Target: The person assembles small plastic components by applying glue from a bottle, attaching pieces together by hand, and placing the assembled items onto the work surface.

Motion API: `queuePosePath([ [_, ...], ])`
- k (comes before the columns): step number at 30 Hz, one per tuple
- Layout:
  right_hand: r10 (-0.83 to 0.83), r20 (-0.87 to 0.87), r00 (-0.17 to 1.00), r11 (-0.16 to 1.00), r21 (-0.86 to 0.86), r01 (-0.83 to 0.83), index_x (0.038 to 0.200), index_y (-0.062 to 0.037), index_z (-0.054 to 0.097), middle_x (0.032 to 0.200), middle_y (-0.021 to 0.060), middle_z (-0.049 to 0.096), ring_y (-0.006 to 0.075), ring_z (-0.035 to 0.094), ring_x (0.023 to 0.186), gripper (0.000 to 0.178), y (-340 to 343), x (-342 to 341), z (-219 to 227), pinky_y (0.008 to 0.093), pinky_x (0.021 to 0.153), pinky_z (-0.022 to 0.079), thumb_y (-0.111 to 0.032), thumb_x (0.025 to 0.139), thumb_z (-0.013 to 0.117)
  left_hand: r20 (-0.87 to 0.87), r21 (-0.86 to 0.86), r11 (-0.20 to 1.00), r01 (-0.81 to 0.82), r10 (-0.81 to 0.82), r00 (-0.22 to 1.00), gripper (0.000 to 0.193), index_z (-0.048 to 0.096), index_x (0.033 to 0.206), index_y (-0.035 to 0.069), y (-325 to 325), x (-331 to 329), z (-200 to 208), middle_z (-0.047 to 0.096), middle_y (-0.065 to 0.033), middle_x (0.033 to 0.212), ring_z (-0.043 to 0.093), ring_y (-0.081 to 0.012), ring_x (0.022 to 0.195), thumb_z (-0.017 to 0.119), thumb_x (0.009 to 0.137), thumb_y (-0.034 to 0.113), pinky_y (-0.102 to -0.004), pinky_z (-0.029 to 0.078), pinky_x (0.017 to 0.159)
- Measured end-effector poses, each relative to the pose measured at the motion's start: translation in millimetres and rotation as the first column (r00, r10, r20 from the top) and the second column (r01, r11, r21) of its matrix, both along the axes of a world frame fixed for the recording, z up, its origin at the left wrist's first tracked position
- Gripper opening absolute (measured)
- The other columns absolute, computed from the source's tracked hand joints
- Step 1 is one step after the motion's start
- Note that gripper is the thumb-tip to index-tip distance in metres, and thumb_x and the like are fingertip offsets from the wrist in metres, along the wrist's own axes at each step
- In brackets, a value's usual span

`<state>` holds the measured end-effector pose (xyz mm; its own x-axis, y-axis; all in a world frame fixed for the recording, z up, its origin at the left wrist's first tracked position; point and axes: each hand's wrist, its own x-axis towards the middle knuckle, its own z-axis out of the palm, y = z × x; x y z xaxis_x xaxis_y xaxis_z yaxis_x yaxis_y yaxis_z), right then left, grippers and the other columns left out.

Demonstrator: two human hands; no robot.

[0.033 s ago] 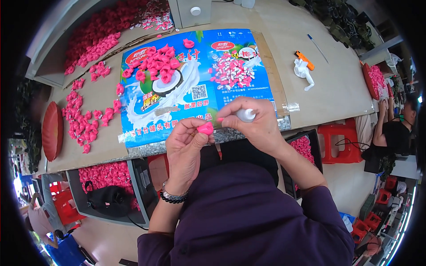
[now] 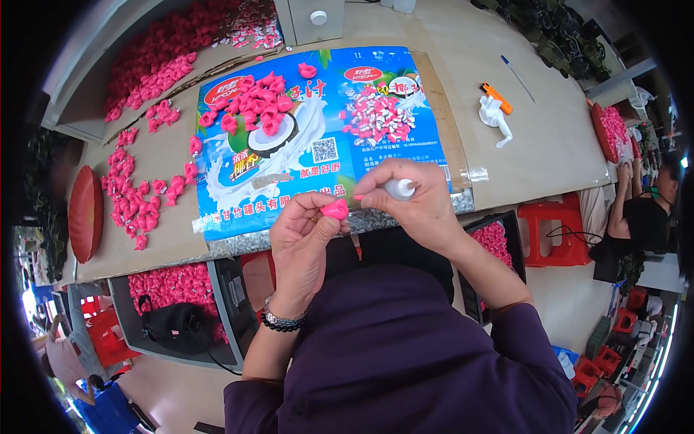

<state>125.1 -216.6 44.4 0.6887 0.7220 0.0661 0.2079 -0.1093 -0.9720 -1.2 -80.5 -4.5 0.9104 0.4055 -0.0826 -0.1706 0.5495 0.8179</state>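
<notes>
torso: purple top fills the 6 o'clock part of the view, both forearms rising from it.
wristband (image 2: pixel 282 320): dark beaded band on the left wrist, at 7 o'clock of centre.
left hand (image 2: pixel 303 235): curled, thumb and fingertips pinching a small pink piece (image 2: pixel 335 210) just above the near edge of the surface.
right hand (image 2: pixel 419 202): closed around a small white bottle (image 2: pixel 399 189), its thin pink tip aimed at 9 o'clock and touching the pink piece.
pink piece location: between the 2 hands, at the centre of the view, over the near rim of the blue sheet.
bins under the surface: a dark bin of pink pieces (image 2: pixel 173 286) at 8 o'clock, a black bag lying in it; another dark bin of pink pieces (image 2: pixel 495 242) at 4 o'clock.
red stool (image 2: pixel 553 231): on the floor at 3 o'clock, just beside the right bin.
surface (image 2: pixel 549 145): tan, stretching from 9 o'clock to 2 o'clock.
blue sheet (image 2: pixel 318 145): flattened printed carton taped to the surface, just beyond the hands at 12 o'clock.
heap on the sheet (image 2: pixel 260 112): loose pink pieces at 11 o'clock.
mixed heap (image 2: pixel 379 116): pink and white pieces at 12 o'clock, apart from the first heap.
scattered pink pieces (image 2: pixel 134 192): on bare surface at 9 to 10 o'clock.
red dish (image 2: pixel 85 213): on the far left end of the surface at 9 o'clock.
white and orange tool (image 2: pixel 495 108): at 1 o'clock, well apart from the sheet.
far pile (image 2: pixel 159 58): many pink pieces at 11 o'clock, at the back.
other person (image 2: pixel 643 210): seated at 3 o'clock, at the rim of the view.
</notes>
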Motion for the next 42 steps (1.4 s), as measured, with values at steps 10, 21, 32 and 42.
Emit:
queuePosePath([
  [10, 0.058, -0.082, 0.995, 0.988, 0.146, -0.046, 0.083, -0.0014, 0.068, 0.091, 0.0025, 0.058, 0.0116, 0.055, 0.087, 0.012, 1.8, -2.5, -16.7, 0.0258, 0.077, 0.045, 0.002, 0.074, 0.076, 0.006, 0.15, 0.988, -0.036, 0.035, 0.999, 0.025, 0.058, 0.108, -0.002, -4.9, 0.9, 1.7, 0.064, -0.0061, 0.1, 0.06, -0.0093, 0.086, 0.069, 0.087, 0.004, -0.0221, 0.049, 0.078],
  [21, 0.097, -0.336, 0.937, 0.98, 0.195, -0.032, 0.076, -0.0014, 0.067, 0.09, 0.0045, 0.056, 0.0122, 0.056, 0.079, 0.012, 1.3, -4.9, -20.9, 0.0239, 0.066, 0.048, 0.006, 0.072, 0.076, 0.058, 0.239, 0.97, 0.047, -0.063, 0.996, 0.024, 0.058, 0.107, -0.007, 2.4, -0.5, 3.0, 0.065, -0.0106, 0.1, 0.064, -0.013, 0.087, 0.068, 0.086, -0.001, -0.0236, 0.053, 0.077],
  [32, 0.171, -0.651, 0.74, 0.978, 0.205, -0.046, 0.082, -0.0021, 0.06, 0.082, 0.007, 0.062, 0.0132, 0.061, 0.072, 0.022, -4.5, 1.8, -22.1, 0.0245, 0.061, 0.052, 0.006, 0.071, 0.077, 0.055, 0.25, 0.964, 0.086, -0.103, 0.993, 0.019, 0.065, 0.102, -0.006, 8.9, 2.9, 3.8, 0.066, -0.0121, 0.098, 0.065, -0.014, 0.084, 0.069, 0.085, -0.001, -0.0241, 0.055, 0.073],
  [42, 0.158, -0.603, 0.782, 0.967, 0.254, 0.0, 0.095, -0.0043, 0.055, 0.085, 0.0042, 0.061, 0.0102, 0.061, 0.078, 0.029, 3.5, -3.2, -24.4, 0.024, 0.069, 0.052, 0.004, 0.075, 0.075, 0.019, -0.03, 0.999, 0.027, -0.026, 0.999, 0.02, 0.065, 0.101, -0.005, -0.9, 7.1, 1.6, 0.068, -0.0116, 0.088, 0.063, -0.0131, 0.07, 0.071, 0.082, -0.001, -0.0247, 0.053, 0.065],
])
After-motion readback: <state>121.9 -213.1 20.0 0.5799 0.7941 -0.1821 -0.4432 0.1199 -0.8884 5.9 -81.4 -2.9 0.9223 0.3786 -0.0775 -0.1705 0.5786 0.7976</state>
